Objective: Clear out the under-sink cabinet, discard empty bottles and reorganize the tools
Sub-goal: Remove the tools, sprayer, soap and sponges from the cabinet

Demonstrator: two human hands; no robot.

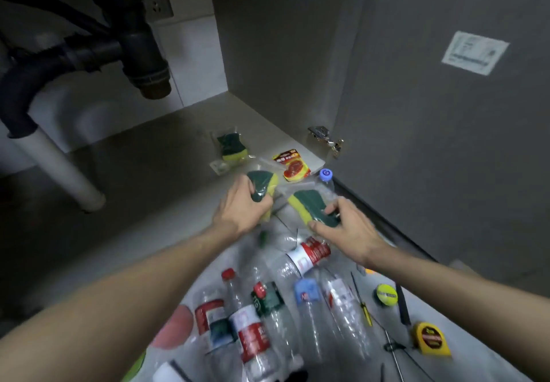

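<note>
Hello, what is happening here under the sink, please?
A person is clearing the under-sink cabinet. The left hand grips one green-and-yellow sponge, and the right hand holds a second sponge. A third packaged sponge lies on the cabinet floor. In front, empty plastic bottles are piled, with a tape measure and a screwdriver beside them.

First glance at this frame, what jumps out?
Both hands at centre: the left hand grips one green-and-yellow sponge, and the right hand holds a second sponge. Below them lies a heap of clear plastic bottles, with a yellow tape measure at lower right. The dark drain pipe looms at upper left in the cabinet.
</note>
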